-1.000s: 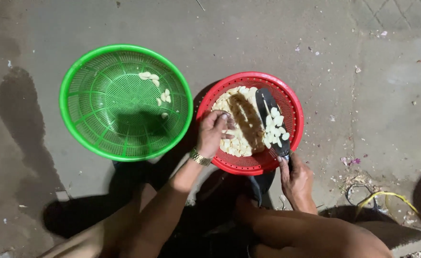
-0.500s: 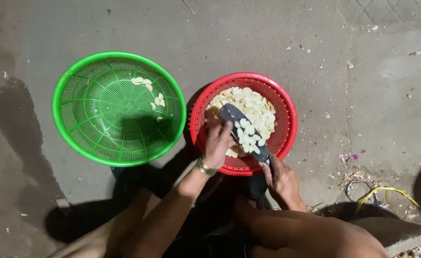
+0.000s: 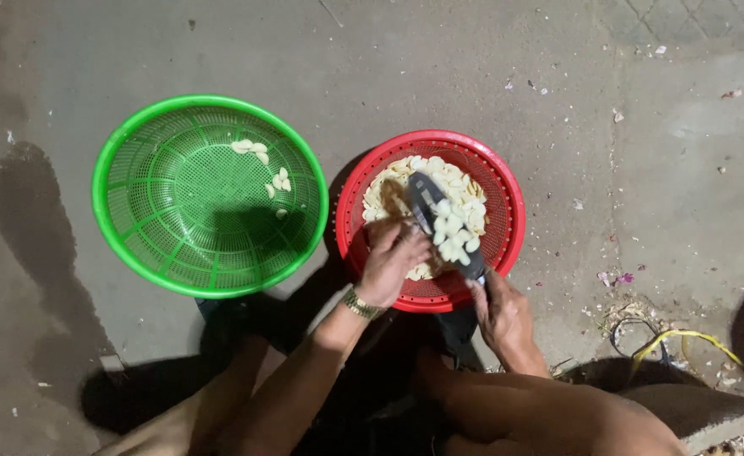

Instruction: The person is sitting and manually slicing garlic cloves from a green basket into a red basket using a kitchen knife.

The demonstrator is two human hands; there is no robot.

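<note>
Head view shows your right hand (image 3: 503, 317) clenched round the handle of a broad knife (image 3: 444, 224), its blade loaded with pale garlic cloves (image 3: 455, 232) and held over the red basket (image 3: 507, 245) at frame centre, while your left hand (image 3: 391, 262) rests in the pile with fingers curled on the cloves beside the blade. Keep the blade level and low over the red rim so nothing slides onto the concrete floor (image 3: 659, 152). Use your left fingers as a guard along the blade's edge, since the green basket (image 3: 127, 236) to the left, with only a few cloves in it, sits just beside.
</note>
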